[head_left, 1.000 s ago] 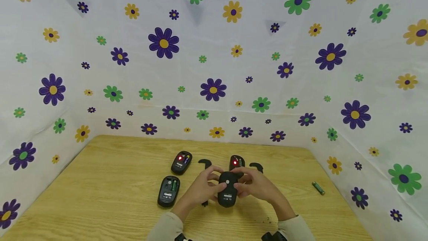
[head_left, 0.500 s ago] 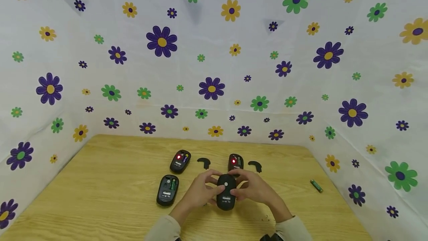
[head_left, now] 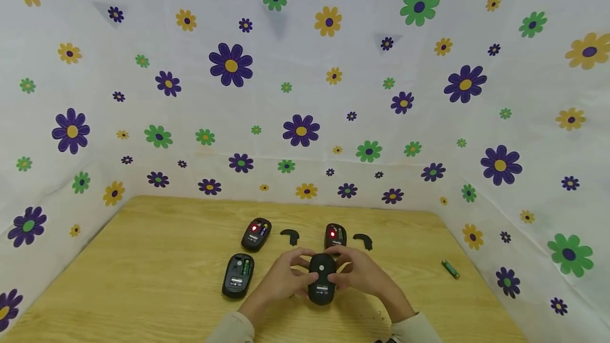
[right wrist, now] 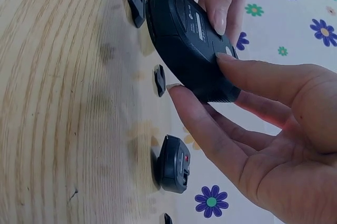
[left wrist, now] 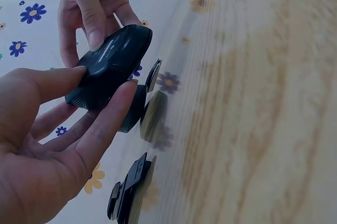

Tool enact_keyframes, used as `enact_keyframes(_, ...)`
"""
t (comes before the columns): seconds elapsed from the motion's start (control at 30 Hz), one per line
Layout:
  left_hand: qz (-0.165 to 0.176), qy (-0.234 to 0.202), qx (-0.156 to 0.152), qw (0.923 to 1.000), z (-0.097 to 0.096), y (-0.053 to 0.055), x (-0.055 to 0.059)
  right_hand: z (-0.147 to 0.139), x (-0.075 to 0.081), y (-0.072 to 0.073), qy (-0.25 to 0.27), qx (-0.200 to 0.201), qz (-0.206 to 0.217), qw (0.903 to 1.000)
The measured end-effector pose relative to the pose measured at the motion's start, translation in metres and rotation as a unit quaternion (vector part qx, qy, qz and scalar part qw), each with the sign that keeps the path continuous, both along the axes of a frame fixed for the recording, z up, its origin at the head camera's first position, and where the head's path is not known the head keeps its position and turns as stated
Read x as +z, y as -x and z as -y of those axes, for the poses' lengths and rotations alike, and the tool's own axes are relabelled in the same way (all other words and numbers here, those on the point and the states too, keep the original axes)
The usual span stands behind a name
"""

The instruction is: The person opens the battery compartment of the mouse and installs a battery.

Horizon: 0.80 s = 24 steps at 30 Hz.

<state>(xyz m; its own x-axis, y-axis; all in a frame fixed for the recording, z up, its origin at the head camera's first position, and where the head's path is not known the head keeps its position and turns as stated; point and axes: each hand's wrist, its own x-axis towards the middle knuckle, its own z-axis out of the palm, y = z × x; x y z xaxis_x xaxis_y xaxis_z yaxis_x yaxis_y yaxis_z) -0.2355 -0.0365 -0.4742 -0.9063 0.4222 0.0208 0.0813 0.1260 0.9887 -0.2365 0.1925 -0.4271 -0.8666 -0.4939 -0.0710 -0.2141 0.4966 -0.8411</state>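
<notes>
Both hands hold a black computer mouse point(head_left: 321, 287) above the table, its underside with a white label turned up toward me. My left hand point(head_left: 287, 278) grips its left side, thumb on the underside and fingers behind. On the opposite side my right hand point(head_left: 360, 274) grips it in the same way. In the left wrist view the mouse point(left wrist: 113, 58) is tilted between the two hands. The right wrist view shows the right thumb and index finger at one end of the mouse point(right wrist: 184, 45).
Three mice lie underside up: one with a red light point(head_left: 256, 235) at back left, one with green batteries point(head_left: 238, 276) nearer me, another lit one point(head_left: 335, 236) behind the hands. Curved black covers point(head_left: 290, 236) point(head_left: 364, 241) lie beside them. A green battery point(head_left: 450, 269) lies far right.
Both hands have drawn the mouse slightly nearer to me, uncovering more of the lit mouse and the covers behind. The right thumb has slid a little lower on the underside.
</notes>
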Motion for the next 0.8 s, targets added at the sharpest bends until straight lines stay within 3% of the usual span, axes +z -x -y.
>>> enact_keyframes(0.23, 0.017, -0.008, -0.008, 0.9998, 0.0016, -0.0013, -0.0009, 0.0018, -0.0014, -0.0013, -0.014, 0.005, -0.023, 0.9996)
enact_keyframes(0.8, 0.018, 0.006, -0.009, 0.9998, 0.0025, -0.0005, 0.0013, 0.0053, -0.0019, -0.0005, -0.038, -0.004, -0.056, 0.9977)
